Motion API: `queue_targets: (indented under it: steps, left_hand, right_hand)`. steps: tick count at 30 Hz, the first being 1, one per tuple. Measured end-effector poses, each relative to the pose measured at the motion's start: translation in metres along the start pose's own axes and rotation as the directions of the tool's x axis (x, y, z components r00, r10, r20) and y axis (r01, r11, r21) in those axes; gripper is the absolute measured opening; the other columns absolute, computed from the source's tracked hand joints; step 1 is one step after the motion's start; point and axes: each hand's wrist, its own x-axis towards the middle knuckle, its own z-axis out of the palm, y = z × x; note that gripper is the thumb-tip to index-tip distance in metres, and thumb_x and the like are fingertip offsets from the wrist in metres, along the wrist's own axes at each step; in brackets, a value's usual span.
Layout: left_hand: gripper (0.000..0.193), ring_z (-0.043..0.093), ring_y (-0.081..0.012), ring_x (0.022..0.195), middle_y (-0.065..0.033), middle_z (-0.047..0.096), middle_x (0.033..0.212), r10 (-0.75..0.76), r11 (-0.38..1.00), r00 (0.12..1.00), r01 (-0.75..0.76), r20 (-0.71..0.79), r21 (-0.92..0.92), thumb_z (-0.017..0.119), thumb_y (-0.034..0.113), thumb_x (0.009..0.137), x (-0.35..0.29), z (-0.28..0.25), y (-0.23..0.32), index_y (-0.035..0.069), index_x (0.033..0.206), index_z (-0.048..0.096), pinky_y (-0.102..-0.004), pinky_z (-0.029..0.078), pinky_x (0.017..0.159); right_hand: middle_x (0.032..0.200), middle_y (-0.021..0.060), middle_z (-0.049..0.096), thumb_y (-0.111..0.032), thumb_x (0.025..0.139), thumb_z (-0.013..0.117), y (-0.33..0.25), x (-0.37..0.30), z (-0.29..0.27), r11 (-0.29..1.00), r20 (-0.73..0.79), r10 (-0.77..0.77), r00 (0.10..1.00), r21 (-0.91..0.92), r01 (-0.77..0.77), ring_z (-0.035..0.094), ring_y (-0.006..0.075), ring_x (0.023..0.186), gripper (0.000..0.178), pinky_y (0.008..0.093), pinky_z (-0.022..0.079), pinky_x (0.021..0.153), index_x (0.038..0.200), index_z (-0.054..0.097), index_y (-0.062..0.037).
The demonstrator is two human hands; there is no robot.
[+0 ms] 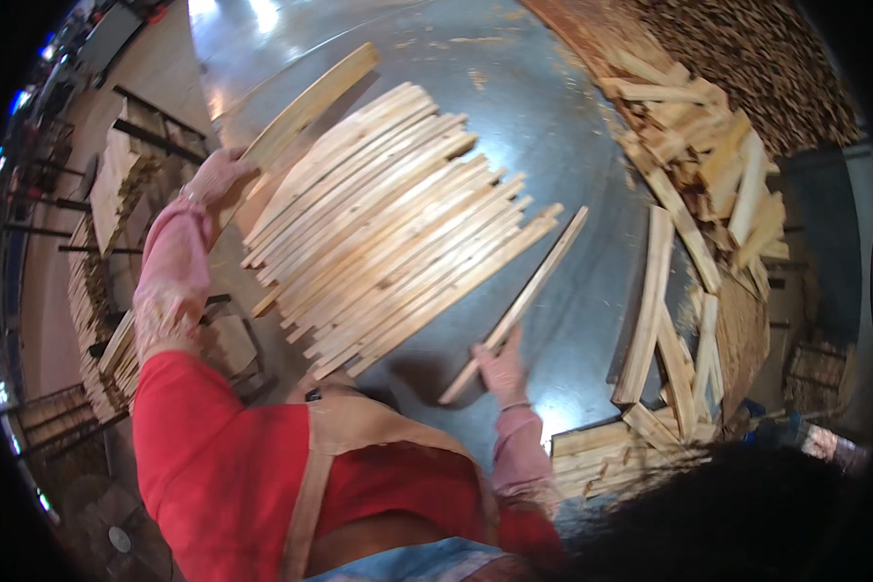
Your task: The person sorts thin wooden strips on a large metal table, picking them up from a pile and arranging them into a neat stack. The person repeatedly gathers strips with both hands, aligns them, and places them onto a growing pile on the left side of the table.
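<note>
My left hand is closed round the near end of a flat wooden board, tilted up at the far left of the pile. My right hand grips a narrow wooden strip near its lower end, with the strip slanting away to the upper right. Between the hands lies a row of pale wooden strips, side by side on a grey metal table. Their ends are uneven. The strip in my right hand is apart from the row.
Loose wooden pieces are heaped at the right edge of the table, with longer boards in front of them. More boards lie at the near right. Brown chips fill the far right. Racks with wood stand at the left.
</note>
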Motion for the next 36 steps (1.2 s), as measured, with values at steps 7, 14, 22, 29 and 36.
queue_targets:
  steps: [7,14,22,29,36]
  left_hand:
    - [0.059,0.057,-0.0433,0.139,-0.0159,0.058,0.156,0.053,0.899,0.949,0.089,-0.310,0.429,0.067,0.050,0.099,0.075,0.009,-0.005,0.015,0.146,0.064,-0.0467,0.050,0.113]
    - [0.077,0.045,-0.0429,0.149,-0.0216,0.051,0.159,0.111,0.850,0.991,-0.135,0.077,0.509,0.056,0.064,0.101,0.073,0.107,-0.019,0.015,0.160,0.050,-0.0490,0.040,0.121]
    - [0.077,0.064,-0.0275,0.131,-0.0161,0.068,0.144,0.021,1.000,0.877,-0.014,0.480,-0.018,0.064,0.063,0.101,0.095,0.076,-0.008,0.002,0.149,0.062,-0.0397,0.051,0.110]
    - [0.100,0.042,-0.0274,0.154,-0.0190,0.038,0.171,0.190,0.969,0.880,-0.097,0.434,-0.226,0.070,0.058,0.098,0.098,0.129,-0.048,0.005,0.171,0.028,-0.0405,0.032,0.128]
    - [0.101,0.047,-0.0256,0.147,-0.0146,0.055,0.157,0.032,0.829,0.788,0.322,0.614,-0.457,0.083,0.027,0.088,0.006,0.135,-0.021,0.005,0.171,0.029,-0.0404,0.036,0.124]
  right_hand:
    - [0.120,0.0346,0.073,-0.066,0.096,0.065,-0.072,-0.022,0.154,0.998,-0.106,-0.068,0.992,0.006,0.069,0.069,0.0548,0.113,0.109,0.0585,0.053,0.098,0.172,0.009,-0.0103]
    - [0.148,0.0293,0.062,-0.050,0.106,0.061,-0.063,0.044,0.120,0.903,-0.351,-0.078,0.933,0.371,0.215,0.060,0.0427,0.136,0.082,0.0456,0.044,0.116,0.164,0.035,0.0013]
    - [0.148,0.0293,0.062,-0.057,0.103,0.063,-0.071,0.081,0.080,0.948,-0.350,0.008,0.937,0.301,0.105,0.058,0.0435,0.139,0.084,0.0459,0.045,0.115,0.158,0.043,0.0037]
    - [0.156,0.0297,0.050,-0.047,0.098,0.075,-0.093,0.096,0.071,0.977,-0.473,0.046,0.880,0.204,0.058,0.057,0.0425,0.138,0.101,0.0444,0.047,0.116,0.170,0.023,0.0002]
    - [0.148,0.0163,0.058,-0.014,0.095,0.081,-0.069,0.082,0.057,0.612,-0.369,0.056,0.928,0.747,0.260,0.059,0.0228,0.129,0.090,0.0357,0.048,0.113,0.165,0.028,0.0062]
